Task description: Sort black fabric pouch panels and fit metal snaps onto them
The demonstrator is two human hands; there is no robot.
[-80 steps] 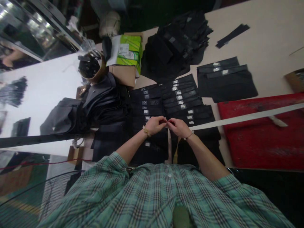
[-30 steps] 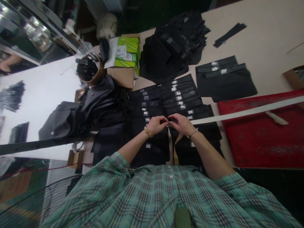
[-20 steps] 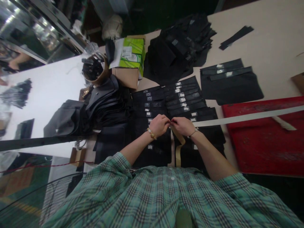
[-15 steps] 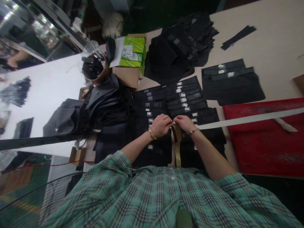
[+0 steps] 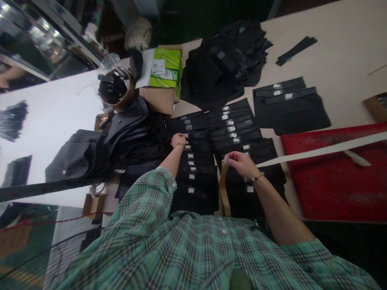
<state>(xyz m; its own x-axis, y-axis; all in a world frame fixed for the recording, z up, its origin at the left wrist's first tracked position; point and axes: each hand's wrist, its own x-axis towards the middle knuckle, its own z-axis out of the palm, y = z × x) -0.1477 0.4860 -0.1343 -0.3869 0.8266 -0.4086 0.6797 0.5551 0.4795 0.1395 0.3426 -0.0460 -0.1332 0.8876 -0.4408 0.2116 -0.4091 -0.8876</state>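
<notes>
The right hand (image 5: 242, 164) has its thumb and forefinger pinched together at the upper end of a narrow tan strip (image 5: 223, 187), which trails toward the body; a long, flat white tape (image 5: 317, 151) stretches from beside that hand over a flat red board (image 5: 338, 181). The left hand (image 5: 178, 139) touches the left-hand row of overlapping, white-tagged black flat pieces (image 5: 198, 180), its finger gap too small to tell.

Green plaid fabric shirt (image 5: 193, 251), dark and pale lines, round white buttons (image 5: 224, 231); yellowish beaded left-wrist bracelet (image 5: 180, 145); thin dark right-wrist bracelet (image 5: 259, 176).
</notes>
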